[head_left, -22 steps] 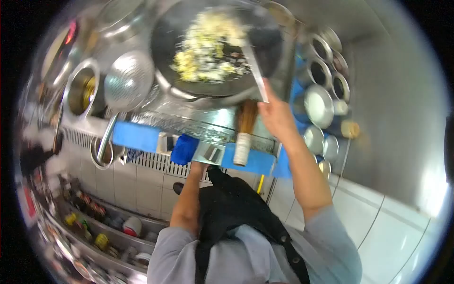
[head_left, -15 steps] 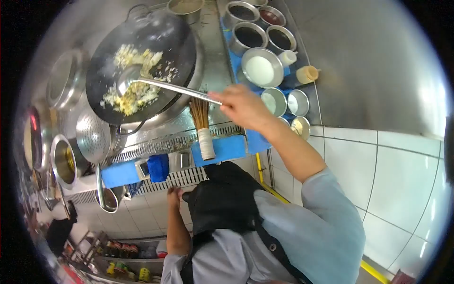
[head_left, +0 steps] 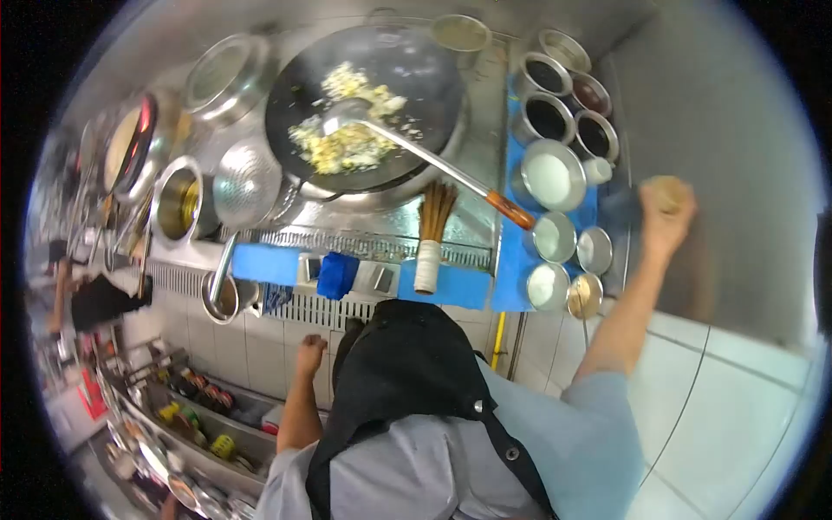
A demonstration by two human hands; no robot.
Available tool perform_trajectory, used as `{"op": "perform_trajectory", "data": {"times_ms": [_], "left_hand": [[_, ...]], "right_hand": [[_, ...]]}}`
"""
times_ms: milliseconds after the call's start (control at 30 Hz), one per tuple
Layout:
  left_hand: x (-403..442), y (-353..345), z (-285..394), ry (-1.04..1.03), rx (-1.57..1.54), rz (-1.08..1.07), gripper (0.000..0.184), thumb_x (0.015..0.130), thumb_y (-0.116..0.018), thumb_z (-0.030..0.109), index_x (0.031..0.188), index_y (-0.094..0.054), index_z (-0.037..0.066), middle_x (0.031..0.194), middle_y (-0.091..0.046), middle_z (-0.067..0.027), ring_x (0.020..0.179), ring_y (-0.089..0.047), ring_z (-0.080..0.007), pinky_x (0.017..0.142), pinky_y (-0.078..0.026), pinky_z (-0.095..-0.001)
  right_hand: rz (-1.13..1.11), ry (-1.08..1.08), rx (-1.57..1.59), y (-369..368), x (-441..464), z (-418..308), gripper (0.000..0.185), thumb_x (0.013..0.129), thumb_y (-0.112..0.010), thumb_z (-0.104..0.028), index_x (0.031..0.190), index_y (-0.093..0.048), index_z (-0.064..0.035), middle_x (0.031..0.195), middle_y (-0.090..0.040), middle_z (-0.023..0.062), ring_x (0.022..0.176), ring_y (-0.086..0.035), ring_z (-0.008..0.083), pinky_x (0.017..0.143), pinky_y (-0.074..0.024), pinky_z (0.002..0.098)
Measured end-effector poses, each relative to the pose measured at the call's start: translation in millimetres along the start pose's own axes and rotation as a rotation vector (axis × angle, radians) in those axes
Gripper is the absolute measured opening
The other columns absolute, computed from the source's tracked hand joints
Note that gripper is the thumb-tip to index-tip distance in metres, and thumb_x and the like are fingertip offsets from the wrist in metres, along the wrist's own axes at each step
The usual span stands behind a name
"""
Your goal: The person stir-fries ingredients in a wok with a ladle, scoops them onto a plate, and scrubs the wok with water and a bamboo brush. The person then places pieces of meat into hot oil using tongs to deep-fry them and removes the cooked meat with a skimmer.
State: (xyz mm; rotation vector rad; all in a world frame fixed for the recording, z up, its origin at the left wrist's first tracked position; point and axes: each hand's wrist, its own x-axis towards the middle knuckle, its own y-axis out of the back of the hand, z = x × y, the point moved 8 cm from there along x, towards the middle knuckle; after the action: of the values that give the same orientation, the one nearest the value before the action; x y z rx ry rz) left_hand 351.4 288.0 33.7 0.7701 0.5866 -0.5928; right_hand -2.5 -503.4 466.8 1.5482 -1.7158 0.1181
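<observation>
At the right, my right hand (head_left: 668,212) is closed round a bottle (head_left: 666,196) with a tan top, beside the metal wall. A ladle (head_left: 425,155) rests with its bowl in the wok (head_left: 286,121) and its wooden handle end on the rim of a metal pot. Chopped yellow and white food (head_left: 347,149) lies in the wok around the ladle's bowl. My left hand (head_left: 313,348) hangs low beside the black apron, its fingers curled in, with nothing visible in them.
Several metal pots (head_left: 548,178) of sauces and powders stand on a blue cloth at right. A bamboo brush (head_left: 429,251) lies at the front edge. A perforated ladle (head_left: 247,186) and a pot (head_left: 181,204) sit left. A person (head_left: 108,303) is far left.
My right hand has let go of the ladle and moved right, closing on the bottle. The ladle now rests in the wok, which sits level after being tilted. The view has shifted.
</observation>
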Motion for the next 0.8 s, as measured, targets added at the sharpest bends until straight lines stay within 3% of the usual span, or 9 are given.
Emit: {"op": "perform_trajectory", "data": {"times_ms": [100, 233, 300, 367, 433, 467, 567, 667, 800], "left_hand": [[-5.8, 3.1, 76.0, -0.109, 0.028, -0.03, 0.042, 0.085, -0.068, 0.026, 0.117, -0.068, -0.001, 0.101, -0.073, -0.0174, 0.095, -0.069, -0.0296, 0.087, -0.053, -0.0397], [-4.4, 0.3, 95.5, -0.097, 0.115, -0.016, 0.042, 0.085, -0.069, 0.027, 0.118, -0.068, 0.001, 0.106, -0.073, -0.017, 0.102, -0.07, -0.0292, 0.091, -0.053, -0.0401], [1.1, 0.7, 86.3, -0.068, 0.059, -0.018, 0.043, 0.085, -0.07, 0.028, 0.118, -0.068, 0.001, 0.109, -0.073, -0.017, 0.105, -0.069, -0.0298, 0.093, -0.052, -0.0408], [20.5, 2.4, 42.3, -0.06, 0.041, -0.021, 0.044, 0.084, -0.071, 0.027, 0.12, -0.068, 0.001, 0.111, -0.073, -0.0165, 0.107, -0.069, -0.0297, 0.094, -0.052, -0.0411], [36.8, 8.0, 6.4, -0.051, 0.075, -0.013, 0.044, 0.083, -0.072, 0.026, 0.12, -0.068, 0.002, 0.111, -0.073, -0.0163, 0.108, -0.068, -0.0296, 0.094, -0.052, -0.0414], [46.1, 11.8, -17.3, -0.132, 0.039, 0.017, 0.034, 0.089, -0.07, 0.016, 0.114, -0.065, -0.006, 0.101, -0.072, -0.0143, 0.09, -0.069, -0.0241, 0.079, -0.054, -0.0357], [15.3, 43.3, -32.0, 0.046, -0.21, 0.009, 0.034, 0.088, -0.07, 0.014, 0.116, -0.065, -0.005, 0.095, -0.072, -0.0135, 0.082, -0.069, -0.0223, 0.071, -0.054, -0.0343], [14.7, 70.7, -91.4, 0.133, -0.12, 0.068, 0.036, 0.082, -0.073, 0.013, 0.11, -0.066, -0.008, 0.098, -0.073, -0.0211, 0.086, -0.071, -0.0274, 0.082, -0.055, -0.0365], [1.4, 98.3, -100.4, 0.142, -0.125, 0.109, 0.032, 0.083, -0.07, 0.006, 0.112, -0.065, -0.008, 0.102, -0.073, -0.0191, 0.094, -0.071, -0.0264, 0.086, -0.054, -0.0369]], "right_hand": [[0.001, 0.077, -0.052, 2.8, 44.2, -106.6, 0.08, 0.074, -0.092, -0.033, 0.134, -0.055, 0.0053, 0.128, -0.064, 0.0224, 0.121, -0.062, 0.0299, 0.105, -0.0489, 0.0411], [-0.653, 0.072, -0.609, -106.4, 26.9, -175.0, 0.093, 0.073, -0.084, -0.051, 0.137, -0.052, 0.0098, 0.139, -0.056, 0.0332, 0.133, -0.055, 0.0404, 0.108, -0.0453, 0.0448], [-1.01, 0.237, -0.68, -165.3, -33.4, -216.1, 0.078, 0.07, -0.085, -0.041, 0.135, -0.058, -0.0062, 0.126, -0.067, 0.0253, 0.12, -0.064, 0.0385, 0.1, -0.0515, 0.0458], [-1.216, 0.398, -0.784, -225.3, -78.5, -215.9, 0.07, 0.069, -0.086, -0.034, 0.13, -0.062, -0.0086, 0.118, -0.071, 0.0187, 0.113, -0.067, 0.0364, 0.093, -0.0542, 0.0476], [-1.172, 0.389, -0.893, -247.9, -99.6, -235.6, 0.06, 0.072, -0.086, -0.033, 0.124, -0.067, -0.0105, 0.121, -0.072, 0.0137, 0.115, -0.068, 0.0312, 0.095, -0.0553, 0.0443], [-1.189, 0.397, -0.919, -258.0, -108.4, -242.3, 0.058, 0.073, -0.086, -0.033, 0.123, -0.068, -0.0104, 0.12, -0.073, 0.0131, 0.115, -0.068, 0.0308, 0.095, -0.0555, 0.0439], [-1.162, 0.426, -0.98, -279.0, -105.5, -255.4, 0.055, 0.073, -0.087, -0.031, 0.121, -0.069, -0.0102, 0.119, -0.074, 0.0124, 0.113, -0.069, 0.0306, 0.096, -0.0556, 0.0422], [-1.18, 0.441, -0.945, -276.1, -112.7, -269.1, 0.056, 0.072, -0.087, -0.032, 0.121, -0.07, -0.0104, 0.119, -0.073, 0.0126, 0.113, -0.069, 0.0316, 0.097, -0.0548, 0.0421], [-1.156, 0.313, -0.708, -258.9, -94.3, -223.8, 0.07, 0.069, -0.088, -0.039, 0.127, -0.067, -0.0069, 0.123, -0.071, 0.0174, 0.115, -0.068, 0.0342, 0.099, -0.0531, 0.0433]]}}
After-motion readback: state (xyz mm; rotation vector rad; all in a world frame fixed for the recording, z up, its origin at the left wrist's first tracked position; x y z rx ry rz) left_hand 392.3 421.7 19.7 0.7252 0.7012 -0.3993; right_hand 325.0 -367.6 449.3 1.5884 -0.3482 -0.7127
